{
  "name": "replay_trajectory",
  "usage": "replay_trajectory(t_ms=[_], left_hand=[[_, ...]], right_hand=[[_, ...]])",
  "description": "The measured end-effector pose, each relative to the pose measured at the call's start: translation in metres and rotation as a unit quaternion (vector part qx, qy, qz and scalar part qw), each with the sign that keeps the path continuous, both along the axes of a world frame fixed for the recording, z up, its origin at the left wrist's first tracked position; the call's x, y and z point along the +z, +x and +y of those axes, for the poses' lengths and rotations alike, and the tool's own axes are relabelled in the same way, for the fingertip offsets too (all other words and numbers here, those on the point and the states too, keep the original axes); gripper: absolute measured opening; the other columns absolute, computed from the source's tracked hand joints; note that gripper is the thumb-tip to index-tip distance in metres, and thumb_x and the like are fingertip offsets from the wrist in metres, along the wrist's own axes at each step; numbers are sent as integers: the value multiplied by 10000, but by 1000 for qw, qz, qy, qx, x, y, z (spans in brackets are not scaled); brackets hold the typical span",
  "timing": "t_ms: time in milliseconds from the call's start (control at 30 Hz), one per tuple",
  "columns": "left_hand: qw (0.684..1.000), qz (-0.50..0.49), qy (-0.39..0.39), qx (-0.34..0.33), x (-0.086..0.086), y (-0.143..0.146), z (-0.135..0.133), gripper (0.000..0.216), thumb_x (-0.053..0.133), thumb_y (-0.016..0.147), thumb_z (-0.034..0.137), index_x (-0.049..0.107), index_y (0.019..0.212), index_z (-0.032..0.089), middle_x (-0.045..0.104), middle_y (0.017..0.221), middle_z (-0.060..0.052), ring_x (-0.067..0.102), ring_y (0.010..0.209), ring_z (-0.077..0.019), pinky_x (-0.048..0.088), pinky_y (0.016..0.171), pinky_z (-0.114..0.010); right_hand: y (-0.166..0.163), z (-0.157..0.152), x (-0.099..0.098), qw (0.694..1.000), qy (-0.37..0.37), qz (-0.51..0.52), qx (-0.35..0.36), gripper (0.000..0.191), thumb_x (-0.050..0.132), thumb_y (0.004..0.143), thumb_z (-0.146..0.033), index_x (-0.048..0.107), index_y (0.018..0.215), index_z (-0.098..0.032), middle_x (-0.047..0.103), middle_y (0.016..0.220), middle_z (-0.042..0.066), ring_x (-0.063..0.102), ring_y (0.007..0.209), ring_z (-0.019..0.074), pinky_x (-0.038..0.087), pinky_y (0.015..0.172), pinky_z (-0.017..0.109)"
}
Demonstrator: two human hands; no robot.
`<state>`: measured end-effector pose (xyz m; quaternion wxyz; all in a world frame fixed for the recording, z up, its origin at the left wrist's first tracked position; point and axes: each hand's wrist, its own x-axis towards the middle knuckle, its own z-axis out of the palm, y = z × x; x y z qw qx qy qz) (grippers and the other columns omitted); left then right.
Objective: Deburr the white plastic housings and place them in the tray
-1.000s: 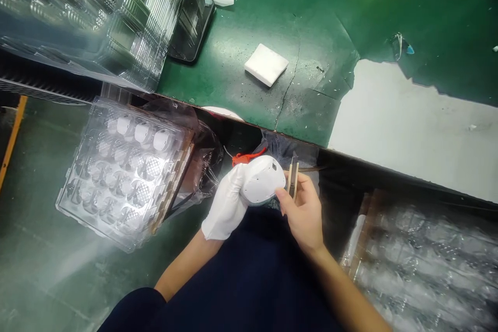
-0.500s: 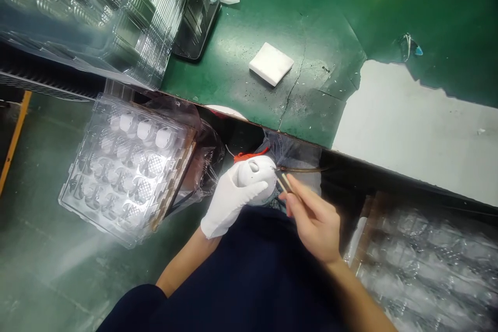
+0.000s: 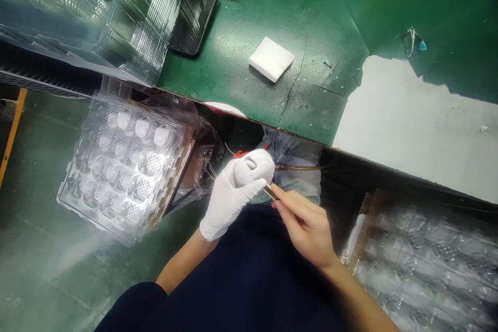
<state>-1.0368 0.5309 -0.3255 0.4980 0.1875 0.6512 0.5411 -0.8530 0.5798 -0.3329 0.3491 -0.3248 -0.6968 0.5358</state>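
Note:
In a white glove, my left hand (image 3: 229, 194) is closed around a rounded white plastic housing (image 3: 259, 162) with an oval opening in its upper side. It is held above my lap, just below the table edge. My bare right hand (image 3: 305, 220) pinches a thin stick-like tool (image 3: 270, 193), whose tip meets the lower right rim of the housing beside my left thumb. The tool's exact kind is too small to make out. A bit of red material (image 3: 240, 154) shows behind the housing.
The green table (image 3: 330, 15) carries a white block (image 3: 271, 59), a black phone (image 3: 194, 18) and stacked clear trays (image 3: 132, 15). A clear tray (image 3: 83, 166) with several white housings stands at left. Plastic-covered goods (image 3: 424, 264) lie at lower right. A thin brown hose (image 3: 299, 168) runs under the table.
My right hand has moved slightly left and down, bringing the tool's tip to the lower rim of the housing. My left hand has tilted the housing a little.

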Motion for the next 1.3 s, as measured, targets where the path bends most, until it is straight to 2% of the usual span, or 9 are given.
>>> replay_trajectory(t_ms=[133, 300, 467, 633, 767, 933, 1067, 1300], left_hand=[[1000, 25, -10, -1, 2, 0, 1, 427, 951, 819, 392, 780, 1159, 197, 818, 1215, -85, 765, 1140, -266, 597, 1059, -400], [1000, 4, -7, 2, 8, 2, 4, 446, 932, 837, 404, 776, 1197, 191, 817, 1274, -110, 767, 1191, -296, 594, 1092, -423], [1000, 15, -2, 2, 12, 3, 5, 456, 924, 840, 418, 788, 1208, 187, 824, 1269, -122, 783, 1161, -309, 616, 1059, -431], [999, 28, -12, -10, 14, 1, 5, 433, 918, 839, 417, 798, 1179, 177, 840, 1184, -112, 799, 1068, -294, 634, 988, -414], [999, 44, -19, -23, 15, 0, 3, 411, 908, 850, 418, 800, 1162, 173, 845, 1131, -102, 800, 1012, -277, 637, 941, -397], [999, 28, -3, -22, 15, 0, 4, 385, 917, 845, 382, 794, 1146, 176, 847, 1167, -104, 801, 1062, -284, 637, 973, -403], [1000, 4, 11, -17, 16, 1, 5, 331, 917, 844, 350, 787, 1096, 179, 848, 1199, -108, 805, 1085, -292, 644, 988, -410], [999, 5, -11, -31, 15, 2, 4, 378, 916, 840, 363, 790, 1140, 171, 841, 1218, -128, 796, 1133, -326, 636, 1029, -451]], right_hand=[[0, 0, 0, 1000, 0, -1, 0, 627, 638, 980, 33, 725, 1491, -320, 776, 888, 21, 713, 737, 122, 585, 655, 220], [0, 0, 2, 1000, 0, -12, 6, 608, 639, 987, 19, 731, 1485, -317, 789, 899, 35, 729, 740, 138, 609, 667, 240], [0, -2, 7, 1000, 6, -8, 12, 626, 635, 982, 33, 726, 1491, -319, 780, 887, 29, 730, 738, 132, 614, 686, 231], [2, -2, 9, 1000, 6, -20, 19, 635, 642, 976, 35, 724, 1493, -325, 716, 804, 7, 672, 666, 117, 562, 609, 219], [4, -2, 7, 999, 10, -21, 24, 612, 642, 980, 28, 739, 1477, -315, 741, 832, 17, 690, 681, 121, 571, 618, 220], [6, -1, 7, 999, 6, -34, 22, 529, 636, 1002, -25, 774, 1435, -295, 772, 829, 27, 709, 665, 135, 598, 618, 232], [7, -1, 6, 999, 7, -33, 24, 555, 640, 997, -19, 764, 1447, -319, 784, 846, 19, 721, 672, 131, 603, 628, 224], [9, 0, 6, 999, 4, -42, 26, 519, 633, 1000, -23, 785, 1418, -291, 757, 803, 20, 705, 661, 130, 594, 612, 223]])
